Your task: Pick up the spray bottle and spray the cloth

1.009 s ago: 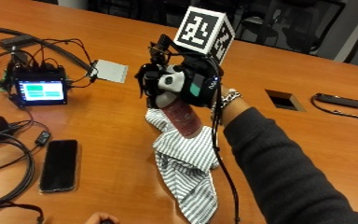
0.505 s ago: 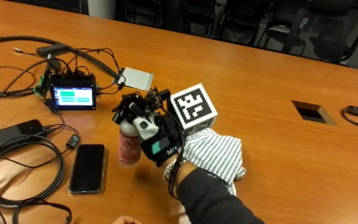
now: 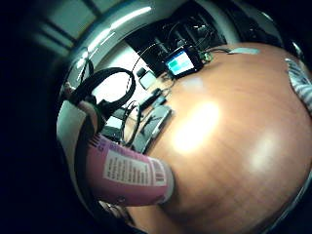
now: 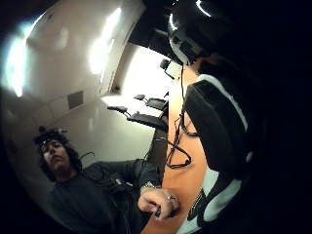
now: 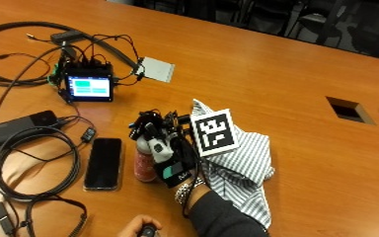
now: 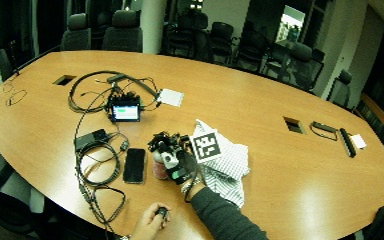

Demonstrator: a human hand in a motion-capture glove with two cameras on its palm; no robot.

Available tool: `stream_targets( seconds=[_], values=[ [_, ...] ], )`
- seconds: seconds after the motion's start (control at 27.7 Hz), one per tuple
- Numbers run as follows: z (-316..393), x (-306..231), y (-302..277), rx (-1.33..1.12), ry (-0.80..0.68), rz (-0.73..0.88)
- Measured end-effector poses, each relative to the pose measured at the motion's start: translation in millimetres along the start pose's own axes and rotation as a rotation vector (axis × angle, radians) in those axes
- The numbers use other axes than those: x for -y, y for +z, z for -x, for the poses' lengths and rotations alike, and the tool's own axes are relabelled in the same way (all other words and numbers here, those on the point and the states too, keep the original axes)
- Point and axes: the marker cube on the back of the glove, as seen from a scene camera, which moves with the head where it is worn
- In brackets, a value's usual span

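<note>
A pink spray bottle [image 5: 144, 167] stands upright on the wooden table [image 5: 275, 84], just left of the crumpled striped cloth [image 5: 242, 160]. My gloved right hand [image 5: 167, 158] is wrapped round the bottle's upper part and its black-and-white spray head. In the little finger side palm view the pink labelled body [image 3: 127, 176] fills the space by the palm, its base on the tabletop, with the cloth's edge [image 3: 300, 80] off to one side. The thumb side palm view shows the spray head [image 4: 219, 126] close up. The wide outside view has the hand [image 6: 172, 160], bottle [image 6: 159, 171] and cloth [image 6: 226, 162] together.
A black phone [image 5: 102, 163] lies flat just left of the bottle. Beyond it are a small screen device [image 5: 89, 88], a black box [image 5: 18, 126] and several looping cables [image 5: 38, 168]. The person's bare hand [image 5: 140, 228] holds a small object at the near edge. A cutout [image 5: 348, 109] sits far right.
The hand came down from above the cloth with the bottle and moved it left. The bottle now stands on the table beside the phone. The outside camera also shifted.
</note>
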Motion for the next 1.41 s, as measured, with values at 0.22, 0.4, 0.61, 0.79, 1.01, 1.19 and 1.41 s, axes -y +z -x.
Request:
stream_targets(
  seconds=[0.22,0.4,0.61,0.79,1.01,1.19,1.41],
  values=[
    [-3.7,9.1,-9.5,-0.048,-0.013,-0.032],
    [-17.8,0.1,-8.9,-0.12,0.083,0.061],
    [-18.3,-8.2,-33.8,-0.282,0.157,0.234],
    [-2.7,-20.6,-60.7,-0.525,0.213,0.427],
    [20.4,-66.3,-80.2,-0.644,0.282,0.616],
    [38.4,-121.6,-101.2,-0.731,0.338,0.69],
    [49.6,-166.5,-109.0,-0.757,0.384,0.766]
  ],
)
